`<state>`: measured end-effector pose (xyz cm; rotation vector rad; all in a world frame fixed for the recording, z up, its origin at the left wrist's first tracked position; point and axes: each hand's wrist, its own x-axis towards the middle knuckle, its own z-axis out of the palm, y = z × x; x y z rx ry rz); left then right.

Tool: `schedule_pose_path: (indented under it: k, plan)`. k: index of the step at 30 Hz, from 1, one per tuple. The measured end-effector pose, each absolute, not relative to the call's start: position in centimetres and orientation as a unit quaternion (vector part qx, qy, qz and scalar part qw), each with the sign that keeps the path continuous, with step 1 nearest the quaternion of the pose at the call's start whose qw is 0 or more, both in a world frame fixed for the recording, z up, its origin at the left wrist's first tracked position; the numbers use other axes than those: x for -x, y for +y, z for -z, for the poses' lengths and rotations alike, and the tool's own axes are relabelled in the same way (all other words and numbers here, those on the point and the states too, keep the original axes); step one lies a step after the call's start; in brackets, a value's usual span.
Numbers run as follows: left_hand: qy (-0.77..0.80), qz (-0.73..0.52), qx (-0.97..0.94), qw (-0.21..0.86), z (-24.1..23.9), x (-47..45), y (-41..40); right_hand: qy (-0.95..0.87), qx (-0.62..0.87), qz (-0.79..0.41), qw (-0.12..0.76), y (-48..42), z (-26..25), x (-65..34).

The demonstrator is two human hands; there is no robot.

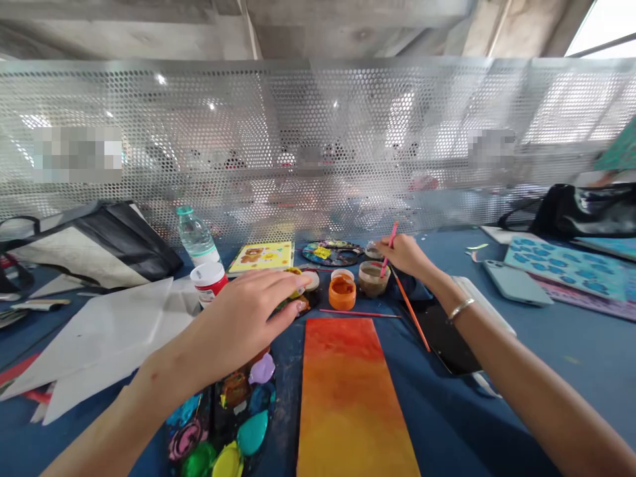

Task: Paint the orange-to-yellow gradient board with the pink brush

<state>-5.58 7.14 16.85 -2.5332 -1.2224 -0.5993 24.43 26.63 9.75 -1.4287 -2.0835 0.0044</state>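
My right hand (pixel 405 255) pinches a pink paintbrush (pixel 389 250), its lower end in a clear cup of murky brown water (pixel 373 279). My left hand (pixel 263 298) reaches over a dark paint palette (pixel 265 411), fingers stretched and thumb apart. Its fingertips are close to a small round pale-topped pot (pixel 311 281); whether they touch it I cannot tell. Between my arms lies a panel painted from red to yellow-orange (pixel 348 397). Just beyond it stands an open jar of orange paint (pixel 342 295). A thin pink brush (pixel 360 313) lies in front of the jar.
An orange-handled brush (pixel 412 315) leans beside a black tablet-like slab (pixel 450 334). Left are white sheets (pixel 109 331), a red-and-white tub (pixel 209 281), and a bottle (pixel 196 235). A phone (pixel 517 281) and blue-patterned painting (pixel 561 265) lie right. A perforated metal screen (pixel 308 146) rises behind.
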Motion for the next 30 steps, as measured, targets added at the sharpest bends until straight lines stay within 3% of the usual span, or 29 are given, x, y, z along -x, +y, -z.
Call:
schedule_pose_path:
  k: [12,23,30]
  plan:
    - [-0.430,0.144,0.867,0.205,-16.3,6.1,9.0,-0.801,0.513,-0.030,0.306,25.9,-9.9,-23.9]
    - [-0.426,0.125,0.864,0.237,-16.2,6.6,9.2,-0.757,0.506,0.034,0.412,24.4,-11.6,-22.9]
    - [-0.416,0.153,0.870,0.216,-16.5,6.3,8.7,-0.774,0.511,0.049,0.372,24.9,-11.1,-23.1]
